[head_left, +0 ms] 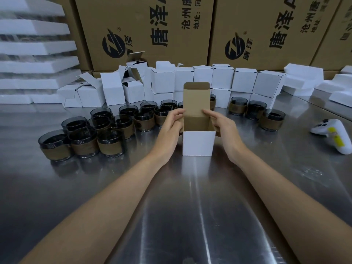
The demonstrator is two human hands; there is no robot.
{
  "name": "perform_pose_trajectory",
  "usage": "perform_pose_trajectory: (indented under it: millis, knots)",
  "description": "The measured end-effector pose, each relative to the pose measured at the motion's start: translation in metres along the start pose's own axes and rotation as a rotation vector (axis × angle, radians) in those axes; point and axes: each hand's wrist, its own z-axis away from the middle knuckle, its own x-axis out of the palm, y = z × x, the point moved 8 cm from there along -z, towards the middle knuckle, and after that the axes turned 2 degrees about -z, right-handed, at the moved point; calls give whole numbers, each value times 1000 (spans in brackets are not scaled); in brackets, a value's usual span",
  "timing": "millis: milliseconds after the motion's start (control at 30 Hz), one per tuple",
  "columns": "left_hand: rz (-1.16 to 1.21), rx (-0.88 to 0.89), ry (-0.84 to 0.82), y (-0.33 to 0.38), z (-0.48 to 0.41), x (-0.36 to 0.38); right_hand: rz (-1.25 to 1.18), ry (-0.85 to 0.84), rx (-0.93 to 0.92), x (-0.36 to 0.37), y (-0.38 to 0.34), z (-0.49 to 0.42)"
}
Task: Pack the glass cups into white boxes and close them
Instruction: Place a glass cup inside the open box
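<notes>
Clearly the white box at the centre of the frame is light, thin card. It stands upright on the steel table with its lid flap raised and its brown inside showing; no cup shows in it from this angle. The left hand grips its left wall with curled fingers. The right hand pinches the right side flap, forefinger laid across onto the back panel. Card like this will likely buckle if squeezed, so it is best held at the corners and folds.

The glass cups, crowded at centre left and behind the box, look heavier, hard and breakable (the brown sleeve round each middle is probably the surer place to take hold). They stand touching one another, so lifting one risks knocking its neighbours.

Spare boxes are stacked in a row behind, some open towards the left. Foam sheets fill the upper left and brown cartons wall off the top. A white controller lies at the right edge, well apart.
</notes>
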Motion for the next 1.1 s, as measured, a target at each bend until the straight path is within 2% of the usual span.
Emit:
perform_pose_trajectory:
  millis: [100, 267, 333, 433, 533, 600, 700, 767, 800, 933, 1100]
  knots:
    - [-30, -9, -23, 3, 0, 3, 95, -88, 13, 6, 3, 0]
    - [-52, -41, -13, 1, 2, 1, 225, -85, 4, 7, 3, -1]
    - [-134, -20, -48, 1, 2, 2, 288, -81, 3, 5, 4, -2]
    - [-296, 0, -139, 1, 9, 8, 259, -104, 16, 1, 8, -2]
    - [-475, 70, -187, 3, 12, 10, 127, -145, 82, -3, 13, -2]
    - [-523, 132, -166, 8, 11, 5, 114, -3, 23, -22, 10, -7]
    - [-609, 132, -122, 4, 7, -4, 496, 388, -138, -79, -2, -11]
    - [-618, 123, -103, 3, 5, -8, 722, 589, -79, -119, -1, -10]
    - [-599, 122, -95, 3, 3, -10, 791, 635, -28, -134, 1, -11]
    - [-555, 107, -79, 3, -3, -12, 964, 567, 91, -149, 16, -19]
    - [-503, 66, -95, -1, -6, -10, 1196, 504, -20, -119, 5, -20]
